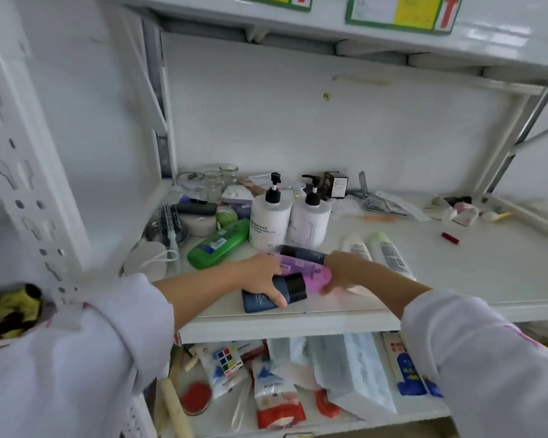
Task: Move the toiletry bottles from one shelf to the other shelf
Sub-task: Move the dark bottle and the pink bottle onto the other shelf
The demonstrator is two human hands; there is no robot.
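Observation:
Several toiletry bottles sit on the white middle shelf [456, 279]. A dark blue bottle [261, 300] with a black cap lies near the front edge, and my left hand [260, 275] rests on it with the thumb along its front. A purple bottle [301, 268] lies behind it, with my right hand [345, 271] closed over its pink end. A dark bottle [304, 251] lies just behind those. Two white pump bottles [269, 219] [309, 224] stand upright, a green bottle [217, 245] lies at the left, and two white tubes [389, 254] lie at the right.
A hairbrush [170, 221], glass jars [214, 183], a black box [336, 183] and small clutter crowd the shelf's back and left. A red lipstick [450, 237] lies at the right. The lower shelf [282, 325] holds packets and a puzzle cube [227, 360]. Another shelf [393, 33] runs overhead.

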